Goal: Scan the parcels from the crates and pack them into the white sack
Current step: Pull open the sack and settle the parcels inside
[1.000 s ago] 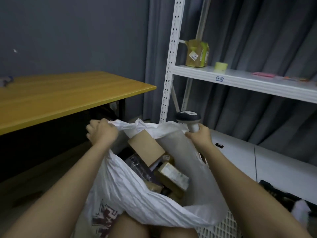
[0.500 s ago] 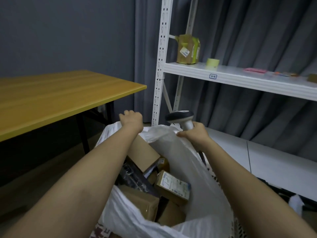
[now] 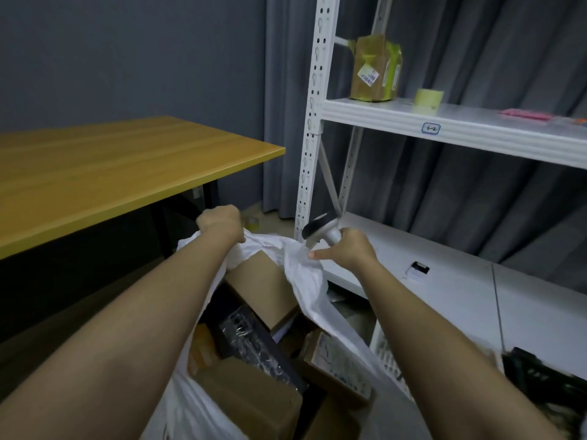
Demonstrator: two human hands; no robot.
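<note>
1. The left hand (image 3: 219,224) is closed in a fist on the far rim of the white sack (image 3: 305,274), pulling the fabric up and away.
2. The right hand (image 3: 344,252) is clenched around the handle of a scanner (image 3: 320,228) while its thumb and forefinger pinch the sack's rim just beside the left hand's grip.
3. The sack stands on the floor between the forearms, its mouth partly gathered. The parcels (image 3: 263,287) inside are brown cardboard boxes and one dark wrapped pack, stacked close to the rim.
4. Judging by this, the step in hand is gathering or lifting the loaded mouth. Draw both grips up evenly so the tall box does not tip out, and keep the scanner clear of the fabric.
5. To the left stands the wooden counter (image 3: 127,166); to the right a white shelf (image 3: 444,122) holds a taped carton (image 3: 374,74) and a tape roll (image 3: 429,97).
</note>
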